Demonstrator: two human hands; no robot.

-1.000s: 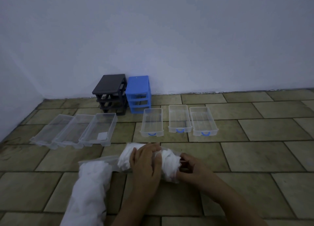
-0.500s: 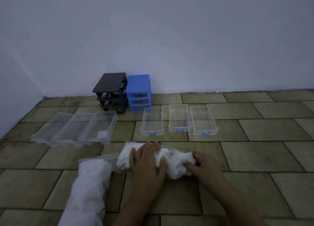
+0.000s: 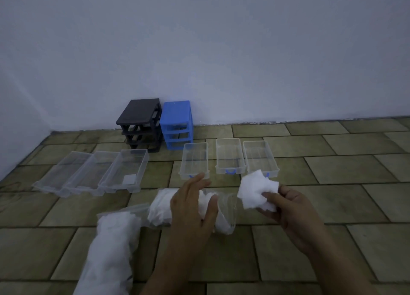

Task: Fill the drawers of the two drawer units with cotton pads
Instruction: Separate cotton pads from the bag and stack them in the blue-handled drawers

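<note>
Your right hand [image 3: 288, 208] pinches a wad of cotton pads [image 3: 257, 189] in a closed grip, just clear of the bag [image 3: 195, 208] that your left hand [image 3: 193, 206] presses flat. Next, carry the wad to the drawer [image 3: 260, 158] just beyond your grip and let go.

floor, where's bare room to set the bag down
Bare tiles right of the three blue-handled drawers; also between the hands and the near edge. Crowded: the left drawer row, the units at the wall, the bags mid-floor.
</note>
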